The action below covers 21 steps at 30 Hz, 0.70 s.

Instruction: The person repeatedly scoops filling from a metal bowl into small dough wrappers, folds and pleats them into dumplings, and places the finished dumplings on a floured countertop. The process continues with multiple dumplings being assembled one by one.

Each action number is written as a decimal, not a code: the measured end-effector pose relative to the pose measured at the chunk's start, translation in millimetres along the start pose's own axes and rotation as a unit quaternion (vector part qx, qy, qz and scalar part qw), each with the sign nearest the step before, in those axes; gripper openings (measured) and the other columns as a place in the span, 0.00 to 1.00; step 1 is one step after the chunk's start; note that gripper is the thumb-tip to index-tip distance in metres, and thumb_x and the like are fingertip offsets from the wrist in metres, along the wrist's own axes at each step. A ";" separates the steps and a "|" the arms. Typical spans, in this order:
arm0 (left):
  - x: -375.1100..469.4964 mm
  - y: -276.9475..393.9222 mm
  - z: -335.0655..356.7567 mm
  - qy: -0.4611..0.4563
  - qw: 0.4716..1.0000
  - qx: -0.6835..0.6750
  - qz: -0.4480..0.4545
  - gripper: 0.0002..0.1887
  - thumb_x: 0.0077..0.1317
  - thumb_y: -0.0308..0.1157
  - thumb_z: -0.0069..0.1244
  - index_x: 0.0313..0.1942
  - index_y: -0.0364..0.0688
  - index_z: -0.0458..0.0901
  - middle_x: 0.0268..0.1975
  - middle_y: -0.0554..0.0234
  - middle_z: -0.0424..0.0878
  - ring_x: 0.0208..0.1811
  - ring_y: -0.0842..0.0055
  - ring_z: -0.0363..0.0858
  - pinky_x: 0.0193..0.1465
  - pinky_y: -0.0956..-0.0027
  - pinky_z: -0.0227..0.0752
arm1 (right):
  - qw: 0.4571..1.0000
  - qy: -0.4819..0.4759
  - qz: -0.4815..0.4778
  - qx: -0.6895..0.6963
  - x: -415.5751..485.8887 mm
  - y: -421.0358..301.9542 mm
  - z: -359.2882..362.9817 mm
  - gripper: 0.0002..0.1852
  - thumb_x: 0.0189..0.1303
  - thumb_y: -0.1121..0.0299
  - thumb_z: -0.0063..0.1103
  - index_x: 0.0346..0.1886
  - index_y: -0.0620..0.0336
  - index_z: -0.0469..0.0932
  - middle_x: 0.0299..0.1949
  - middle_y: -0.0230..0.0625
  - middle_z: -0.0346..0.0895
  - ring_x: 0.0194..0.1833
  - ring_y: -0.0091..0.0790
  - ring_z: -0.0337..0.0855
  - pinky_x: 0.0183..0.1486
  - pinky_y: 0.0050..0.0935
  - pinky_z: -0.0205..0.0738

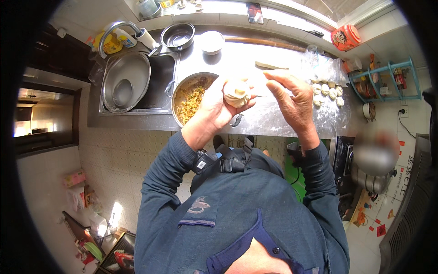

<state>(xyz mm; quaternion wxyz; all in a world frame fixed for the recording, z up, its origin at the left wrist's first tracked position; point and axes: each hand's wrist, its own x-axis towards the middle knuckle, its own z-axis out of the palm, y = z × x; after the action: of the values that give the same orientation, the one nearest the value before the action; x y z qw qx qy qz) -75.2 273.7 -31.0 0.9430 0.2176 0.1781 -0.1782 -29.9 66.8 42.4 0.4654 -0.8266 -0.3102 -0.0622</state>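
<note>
My left hand (214, 106) cradles a round pleated bun (237, 93) of pale dough, its gathered top facing up. To the right of the bun, my right hand (291, 96) hovers over the floured counter, thumb and forefinger slightly apart. I see nothing between those fingertips, though glare washes out the area. Under my left hand stands a metal pan (175, 113) of chopped yellow-green filling (191, 104); my hand and wrist hide its right part. Several small dough pieces (328, 90) lie on the counter beyond my right hand. A pale log, apparently dough (272, 64), rests farther back.
At left, the sink (160, 78) holds a large metal basin (140, 75). A dark pot (178, 36) and white bowl (212, 42) stand behind the pan. Plastic bags (323, 66) and a blue rack (385, 80) are at right, near the stove (344, 150).
</note>
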 end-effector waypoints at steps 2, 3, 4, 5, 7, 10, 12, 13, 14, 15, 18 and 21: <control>0.8 2.7 -6.8 -0.039 0.999 -0.015 -0.032 0.37 0.87 0.58 0.29 0.70 0.31 0.74 0.63 0.44 0.86 0.60 0.50 0.89 0.65 0.41 0.84 | 0.999 -0.048 -0.007 -0.019 0.2 -2.1 -3.3 0.33 0.55 0.64 0.85 0.66 0.56 0.85 0.66 0.46 0.84 0.61 0.40 0.89 0.57 0.35 0.88; 1.8 1.9 -8.8 -0.047 0.998 -0.013 -0.048 0.38 0.87 0.60 0.27 0.70 0.31 0.74 0.64 0.43 0.85 0.60 0.49 0.89 0.65 0.40 0.83 | 0.991 -0.093 -0.049 -0.080 -0.4 -2.9 -2.2 0.45 0.49 0.67 0.89 0.74 0.52 0.78 0.72 0.43 0.78 0.65 0.43 0.84 0.61 0.38 0.84; 3.9 -0.3 -9.4 -0.111 0.992 -0.041 -0.050 0.42 0.86 0.64 0.23 0.70 0.32 0.75 0.65 0.43 0.85 0.63 0.50 0.87 0.69 0.41 0.81 | 0.984 -0.131 -0.056 -0.103 -3.4 -4.5 -1.2 0.47 0.47 0.66 0.89 0.75 0.49 0.76 0.74 0.43 0.76 0.66 0.46 0.84 0.62 0.40 0.84; 4.4 -3.5 -9.4 -0.127 0.989 -0.054 -0.060 0.40 0.86 0.62 0.25 0.70 0.33 0.75 0.65 0.44 0.85 0.64 0.50 0.87 0.69 0.42 0.81 | 0.975 -0.162 -0.084 -0.123 -5.5 -4.9 0.6 0.50 0.46 0.66 0.89 0.77 0.46 0.74 0.76 0.43 0.74 0.67 0.48 0.83 0.64 0.43 0.84; 4.7 -10.4 -6.7 -0.129 0.987 -0.063 -0.076 0.36 0.86 0.59 0.30 0.69 0.35 0.75 0.64 0.47 0.85 0.64 0.52 0.86 0.70 0.42 0.80 | 0.973 -0.194 -0.084 -0.089 -8.3 -2.5 5.8 0.49 0.46 0.66 0.87 0.77 0.42 0.74 0.77 0.44 0.73 0.65 0.54 0.84 0.64 0.44 0.83; 10.0 -24.7 2.1 -0.042 0.998 -0.012 -0.045 0.34 0.87 0.57 0.28 0.69 0.36 0.74 0.66 0.48 0.84 0.67 0.57 0.83 0.72 0.46 0.78 | 0.968 -0.206 -0.102 -0.097 -13.9 8.3 6.1 0.42 0.51 0.67 0.82 0.73 0.46 0.76 0.70 0.43 0.78 0.58 0.52 0.87 0.58 0.43 0.85; 18.0 -34.3 6.4 -0.036 0.998 0.039 -0.031 0.32 0.88 0.55 0.28 0.69 0.36 0.73 0.66 0.48 0.83 0.67 0.59 0.83 0.70 0.47 0.80 | 0.967 -0.215 -0.103 -0.092 -18.8 20.8 -1.0 0.36 0.54 0.67 0.79 0.70 0.48 0.78 0.65 0.41 0.81 0.55 0.50 0.88 0.55 0.42 0.85; 20.0 -40.3 6.7 -0.088 0.994 0.049 -0.041 0.33 0.88 0.56 0.27 0.70 0.36 0.73 0.67 0.47 0.81 0.67 0.59 0.83 0.71 0.48 0.79 | 0.969 -0.207 -0.100 -0.089 -21.4 28.5 -3.9 0.30 0.57 0.67 0.77 0.64 0.51 0.79 0.57 0.40 0.82 0.51 0.50 0.88 0.51 0.43 0.85; 25.9 -46.6 7.4 -0.071 0.994 0.032 -0.071 0.36 0.87 0.60 0.27 0.71 0.36 0.73 0.68 0.46 0.81 0.69 0.58 0.82 0.72 0.48 0.77 | 0.973 -0.201 -0.088 -0.072 -25.4 37.3 -10.8 0.29 0.57 0.67 0.77 0.63 0.52 0.80 0.55 0.40 0.82 0.51 0.49 0.88 0.51 0.43 0.85; 32.8 -56.2 8.2 -0.065 0.994 0.028 -0.087 0.38 0.86 0.62 0.26 0.72 0.35 0.72 0.69 0.44 0.80 0.70 0.58 0.81 0.74 0.48 0.76 | 0.976 -0.197 -0.078 -0.048 -29.3 47.6 -18.3 0.27 0.56 0.67 0.77 0.61 0.52 0.80 0.52 0.41 0.83 0.51 0.49 0.88 0.50 0.43 0.84; 58.4 -82.6 7.6 -0.115 0.983 0.030 -0.142 0.42 0.86 0.63 0.30 0.75 0.30 0.67 0.73 0.39 0.75 0.74 0.54 0.76 0.78 0.47 0.71 | 0.983 -0.165 -0.023 -0.072 -53.3 88.8 -52.7 0.25 0.59 0.67 0.75 0.60 0.53 0.80 0.47 0.43 0.83 0.49 0.51 0.87 0.51 0.45 0.83; 82.6 -105.6 3.5 0.024 0.992 0.087 -0.087 0.43 0.85 0.61 0.37 0.76 0.24 0.63 0.75 0.33 0.71 0.77 0.51 0.73 0.80 0.46 0.69 | 0.981 -0.151 0.086 -0.085 -89.9 149.1 -100.3 0.28 0.58 0.64 0.77 0.63 0.53 0.81 0.48 0.44 0.84 0.53 0.52 0.86 0.55 0.46 0.82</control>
<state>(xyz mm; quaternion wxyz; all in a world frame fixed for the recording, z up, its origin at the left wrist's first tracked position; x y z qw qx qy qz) -45.8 161.9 -98.9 0.8971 0.2863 0.2023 -0.2690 1.9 -111.0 -45.7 0.3447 -0.8868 -0.2982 0.0772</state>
